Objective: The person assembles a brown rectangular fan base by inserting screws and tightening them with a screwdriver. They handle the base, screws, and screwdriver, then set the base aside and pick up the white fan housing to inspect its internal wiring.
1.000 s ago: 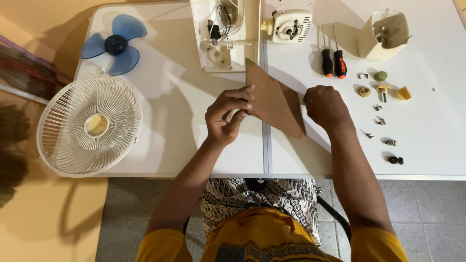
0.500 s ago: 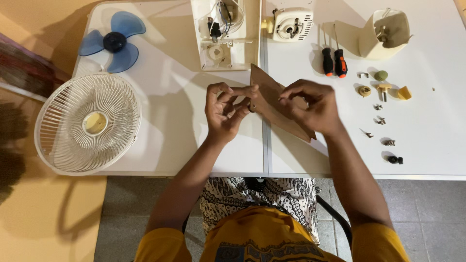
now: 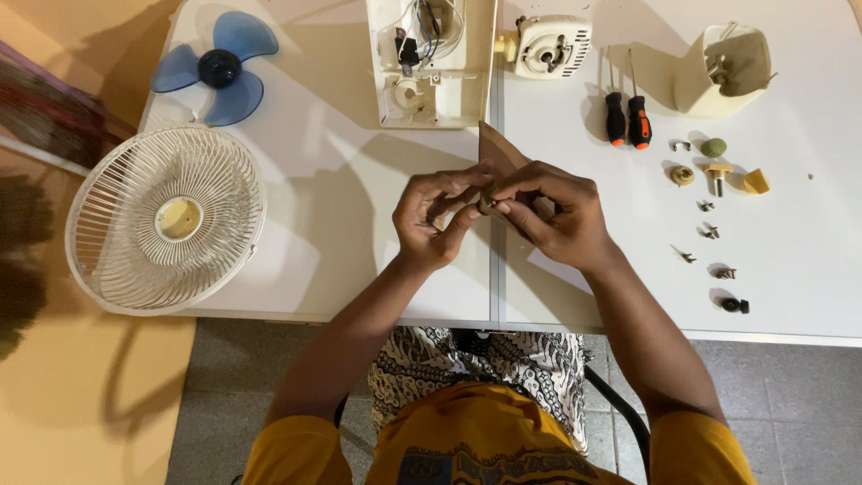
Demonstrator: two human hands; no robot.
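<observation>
Both my hands meet over the middle of the white table [image 3: 359, 207]. My left hand [image 3: 435, 220] and my right hand [image 3: 552, 216] pinch the near edge of a brown sheet of sandpaper-like paper [image 3: 498, 153], which stands tilted up between them. Fingertips of both hands touch at the sheet's lower corner. Much of the sheet is hidden behind my right hand.
A white fan grille [image 3: 166, 220] lies at the left edge, a blue fan blade [image 3: 215, 67] behind it. An opened white fan base [image 3: 426, 58], a motor housing [image 3: 552, 45], two screwdrivers [image 3: 626, 117], a cream cover [image 3: 723, 67] and several small screws and knobs [image 3: 714, 171] lie at the back and right.
My right hand moved left from flat on the sheet to join my left hand at its edge. The sheet went from lying flat to folded and tilted up.
</observation>
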